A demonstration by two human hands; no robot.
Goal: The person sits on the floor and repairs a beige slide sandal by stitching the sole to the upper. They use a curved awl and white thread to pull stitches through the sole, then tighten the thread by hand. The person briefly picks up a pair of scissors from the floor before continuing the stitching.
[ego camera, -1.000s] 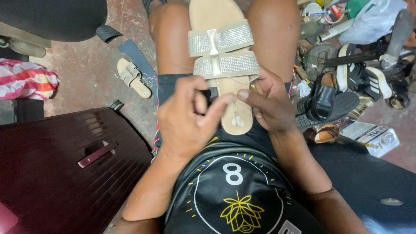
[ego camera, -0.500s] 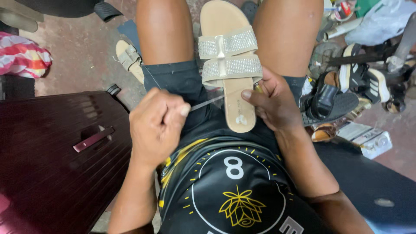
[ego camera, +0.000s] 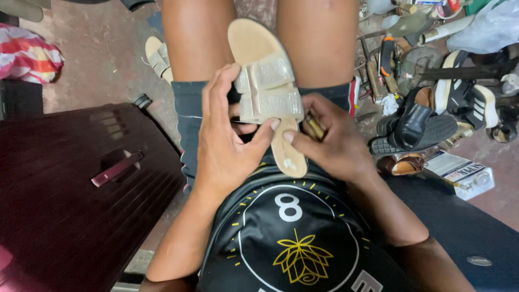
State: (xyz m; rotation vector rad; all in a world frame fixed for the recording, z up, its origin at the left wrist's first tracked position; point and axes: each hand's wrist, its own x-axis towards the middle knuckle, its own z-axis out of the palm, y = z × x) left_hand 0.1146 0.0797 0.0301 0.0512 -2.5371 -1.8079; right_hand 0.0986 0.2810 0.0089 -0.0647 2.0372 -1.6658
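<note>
A beige sandal [ego camera: 259,48] with two glittery straps lies on my lap between my thighs, heel toward me. My left hand [ego camera: 224,148] grips its left edge, fingers under the straps and thumb on the footbed just below them. My right hand [ego camera: 338,146] presses a fingertip on the footbed opposite that thumb. Its other fingers are curled round a small brass-coloured tool [ego camera: 314,127] beside the sandal's right edge. The tool's tip is hidden.
A matching sandal [ego camera: 158,57] lies on the concrete floor to the left. A dark red suitcase [ego camera: 65,200] stands at my left side. To my right are a pile of black shoes [ego camera: 419,127], tools and a small box [ego camera: 465,174]. A striped cloth [ego camera: 27,57] lies far left.
Half a second ago my left hand was drawn out to the left, pulling a thin thread from the sandal. It has come back and now holds the sandal by the straps.
</note>
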